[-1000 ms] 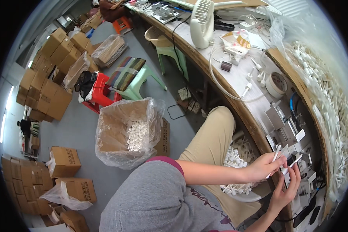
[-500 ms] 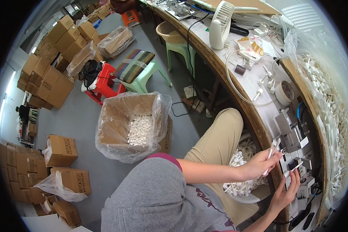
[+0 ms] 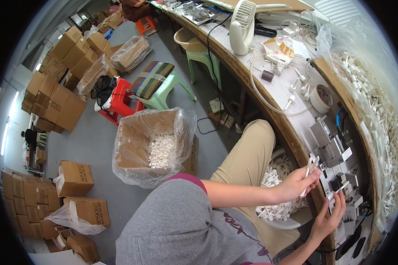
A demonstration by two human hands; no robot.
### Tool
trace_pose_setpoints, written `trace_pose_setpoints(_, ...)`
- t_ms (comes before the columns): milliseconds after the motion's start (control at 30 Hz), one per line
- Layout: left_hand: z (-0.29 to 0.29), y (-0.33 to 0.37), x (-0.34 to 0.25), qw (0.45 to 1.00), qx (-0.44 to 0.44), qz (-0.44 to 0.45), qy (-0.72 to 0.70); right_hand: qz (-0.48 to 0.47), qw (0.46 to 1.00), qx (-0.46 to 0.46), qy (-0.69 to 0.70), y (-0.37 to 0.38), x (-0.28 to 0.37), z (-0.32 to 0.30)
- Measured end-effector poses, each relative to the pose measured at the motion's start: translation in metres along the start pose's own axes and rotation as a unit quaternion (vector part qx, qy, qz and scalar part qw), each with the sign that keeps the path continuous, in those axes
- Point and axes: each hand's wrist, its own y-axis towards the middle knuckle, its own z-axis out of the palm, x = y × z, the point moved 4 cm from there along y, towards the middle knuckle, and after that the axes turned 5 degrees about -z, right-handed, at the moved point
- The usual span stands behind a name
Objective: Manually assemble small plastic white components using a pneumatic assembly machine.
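Note:
My left hand [image 3: 297,183] is closed around a couple of slim white plastic sticks [image 3: 311,168], whose ends stick up past the fingers at the bench edge. Just below it, my right hand [image 3: 329,217] reaches over a metal fixture [image 3: 340,181]. Its thumb and fingertips are pinched around a small white plastic piece [image 3: 343,187], which lies against the fixture's dark block. Beneath my left forearm, a white tub [image 3: 287,225] full of similar white pieces stands beside my leg.
A cardboard-edged, plastic-lined bin [image 3: 336,88] of white parts borders the bench's right side. On the bench are a white fan [image 3: 242,28], a tape roll [image 3: 321,98] and a clear hose [image 3: 269,106]. A lined carton [image 3: 137,128] and stools [image 3: 163,86] stand on the floor left.
The whole view has shifted slightly. Both hands keep nearly the same place at the fixture, the left still gripping the sticks and the right still pinching the small white piece.

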Motion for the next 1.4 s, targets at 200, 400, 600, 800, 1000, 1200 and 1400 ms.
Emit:
trace_pose_setpoints(200,0.005,-0.004,-0.01,0.998,-0.007,-0.019,0.052,0.01,1.0,0.002,-0.015,0.008,-0.01,0.004)
trace_pose_setpoints(400,0.0,-0.003,-0.007,0.999,-0.005,-0.035,0.011,0.034,0.997,0.044,-0.049,0.011,-0.02,0.017)
trace_pose_setpoints(600,0.0,0.002,-0.003,0.997,-0.007,0.039,0.073,0.03,0.994,0.089,-0.047,0.019,-0.028,0.01)
trace_pose_setpoints(800,0.007,0.005,0.004,0.997,0.031,-0.062,-0.018,0.077,0.991,0.102,-0.026,0.023,-0.025,0.005)
trace_pose_setpoints(1000,0.008,0.012,0.012,0.998,0.033,-0.039,-0.039,0.066,0.991,0.11,-0.026,0.023,-0.026,0.006)
trace_pose_setpoints(1200,0.011,0.018,0.016,0.997,0.045,-0.051,-0.048,0.063,0.989,0.126,-0.04,0.028,-0.023,0.005)
trace_pose_setpoints(1400,0.017,0.019,0.012,0.995,0.045,-0.047,-0.07,0.04,0.989,0.127,-0.061,0.032,-0.02,0.004)
